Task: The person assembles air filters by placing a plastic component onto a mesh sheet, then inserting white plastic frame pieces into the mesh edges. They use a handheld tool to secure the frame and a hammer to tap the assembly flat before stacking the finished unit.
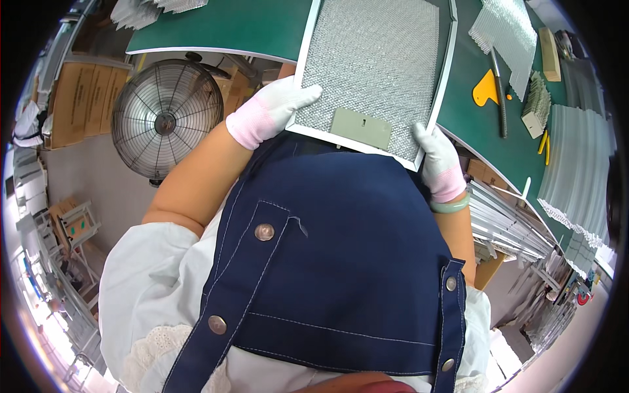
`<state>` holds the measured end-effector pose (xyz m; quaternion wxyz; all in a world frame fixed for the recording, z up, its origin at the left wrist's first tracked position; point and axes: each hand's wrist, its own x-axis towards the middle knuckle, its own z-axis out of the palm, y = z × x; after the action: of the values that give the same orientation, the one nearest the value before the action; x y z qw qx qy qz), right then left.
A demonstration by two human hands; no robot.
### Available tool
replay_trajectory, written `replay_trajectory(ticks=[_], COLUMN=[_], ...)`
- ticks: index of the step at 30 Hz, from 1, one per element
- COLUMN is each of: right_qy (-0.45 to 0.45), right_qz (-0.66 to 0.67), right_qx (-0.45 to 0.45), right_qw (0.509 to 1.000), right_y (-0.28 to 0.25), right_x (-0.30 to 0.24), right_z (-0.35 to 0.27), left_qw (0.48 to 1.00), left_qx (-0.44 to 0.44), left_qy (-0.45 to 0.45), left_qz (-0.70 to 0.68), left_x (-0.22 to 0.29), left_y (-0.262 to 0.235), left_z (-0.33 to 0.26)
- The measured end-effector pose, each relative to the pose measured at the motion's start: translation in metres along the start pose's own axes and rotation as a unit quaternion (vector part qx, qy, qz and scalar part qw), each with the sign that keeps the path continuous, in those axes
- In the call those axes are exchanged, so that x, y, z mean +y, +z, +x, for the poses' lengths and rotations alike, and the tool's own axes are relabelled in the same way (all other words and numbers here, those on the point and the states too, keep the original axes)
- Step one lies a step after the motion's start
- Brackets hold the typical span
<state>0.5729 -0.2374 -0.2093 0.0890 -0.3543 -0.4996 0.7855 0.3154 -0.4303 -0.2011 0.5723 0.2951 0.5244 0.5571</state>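
Note:
Both gloved hands hold a rectangular metal mesh filter [377, 56] with a thin silver frame, its near edge close to my dark blue apron [341, 249]. My left hand [278, 107] grips the left side near the lower corner, thumb lying over the frame onto the mesh. At the lower right corner, my right hand [438, 157] is closed round the frame, thumb on the front face. A grey-green plate [362, 128] with a small slot sits at the mesh's near edge. Fingers behind the filter are hidden.
The green worktable [223, 29] lies beyond. On its right are a yellow scraper [485, 89], a dark rod-shaped tool [502, 108], mesh sheets [508, 29], a wooden block [549, 55], yellow pen-like tools [545, 147] and stacked ridged sheets [576, 164]. A floor fan [167, 123] stands left.

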Motion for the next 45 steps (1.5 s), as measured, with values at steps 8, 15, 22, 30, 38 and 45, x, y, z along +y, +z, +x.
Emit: replay_trajectory(ticks=[8,15,22,30,38,45], right_qy=[0.020,-0.139,-0.208,-0.217,-0.282,-0.290], right_qz=[0.001,-0.035,-0.132,-0.125,-0.144,-0.120], right_qx=[-0.050,0.112,0.079,-0.023,-0.020,0.014], right_qw=[0.999,0.983,0.966,0.968,0.948,0.950], right_y=[0.011,0.022,0.028,0.017,0.021,0.013], right_x=[-0.012,-0.021,-0.054,-0.079,-0.100,-0.091], right_z=[-0.011,-0.004,-0.014,-0.026,-0.032,-0.029], left_qw=[0.991,0.991,0.986,0.967,0.955,0.960], left_qx=[0.120,0.042,0.043,0.102,0.070,0.089], left_qy=[0.001,0.038,0.128,0.215,0.275,0.201], left_qz=[0.058,0.119,0.094,0.096,0.088,0.174], left_x=[0.011,0.037,0.076,0.102,0.134,0.120], left_y=[-0.009,-0.009,-0.003,0.001,0.011,0.009], left_z=[0.007,0.014,0.023,0.035,0.037,0.027])
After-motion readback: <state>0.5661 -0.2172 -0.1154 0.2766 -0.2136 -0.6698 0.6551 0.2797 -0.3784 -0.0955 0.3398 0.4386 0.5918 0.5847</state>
